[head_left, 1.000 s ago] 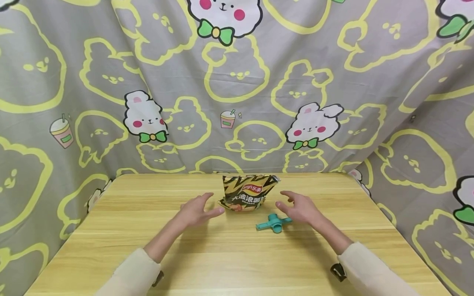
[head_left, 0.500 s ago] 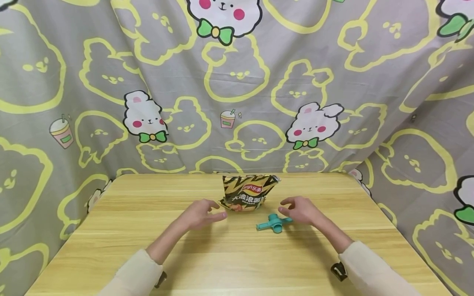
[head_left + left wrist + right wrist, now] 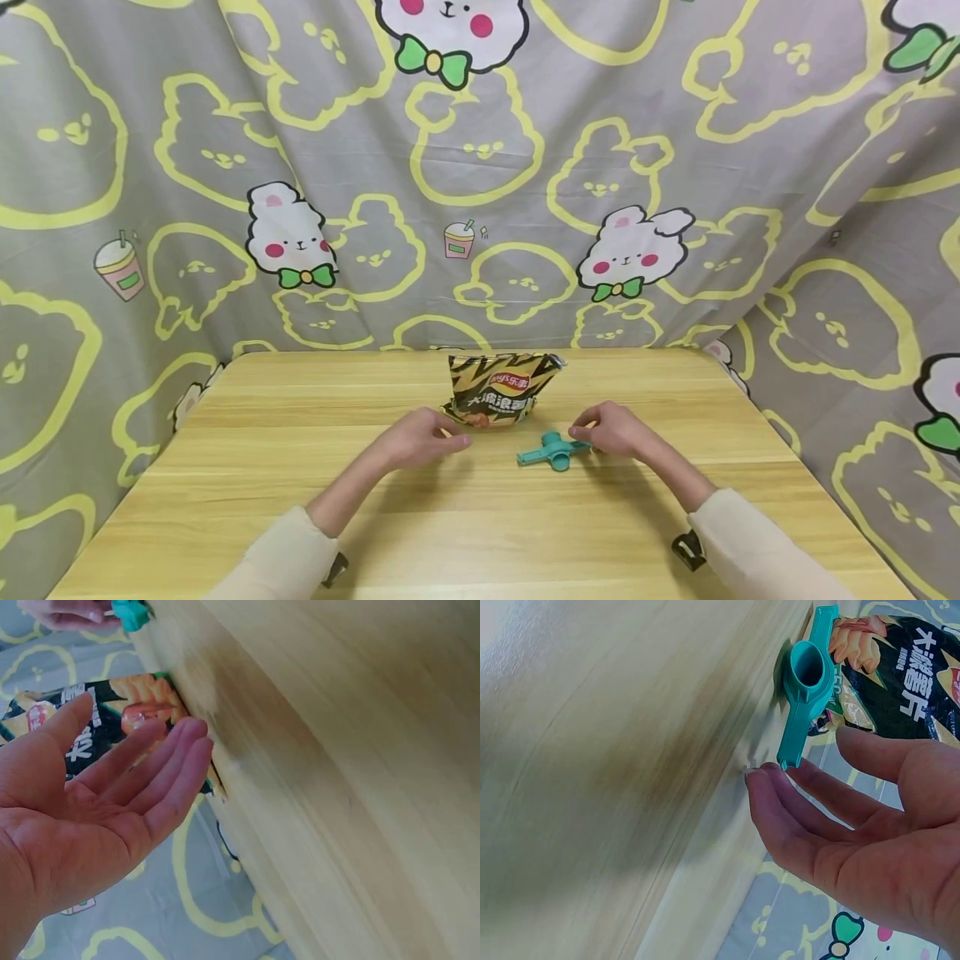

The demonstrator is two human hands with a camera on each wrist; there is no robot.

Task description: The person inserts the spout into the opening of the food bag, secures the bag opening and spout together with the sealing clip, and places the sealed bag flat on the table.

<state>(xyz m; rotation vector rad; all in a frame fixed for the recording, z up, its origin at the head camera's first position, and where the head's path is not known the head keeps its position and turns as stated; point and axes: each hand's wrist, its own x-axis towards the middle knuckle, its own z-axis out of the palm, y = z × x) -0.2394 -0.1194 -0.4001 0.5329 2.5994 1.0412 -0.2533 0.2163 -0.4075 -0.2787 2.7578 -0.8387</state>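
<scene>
Two hands are kept relaxed and empty over the bench (image 3: 225,467): the left hand (image 3: 417,437) beside the light, crinkly chip bag (image 3: 498,390), best pinched at its top, the right hand (image 3: 611,429) fingertip-close to the stiff teal clip (image 3: 551,451).

The table (image 3: 352,750) is motion-blurred in both wrist views; the chip bag (image 3: 907,667) is cut off at the frame edge (right wrist), its small print unreadable

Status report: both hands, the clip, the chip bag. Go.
Left hand open, beside chip bag, not holding it. Right hand open, fingertips at end of teal clip. Clip flat on table, in front of bag. Nothing between.
</scene>
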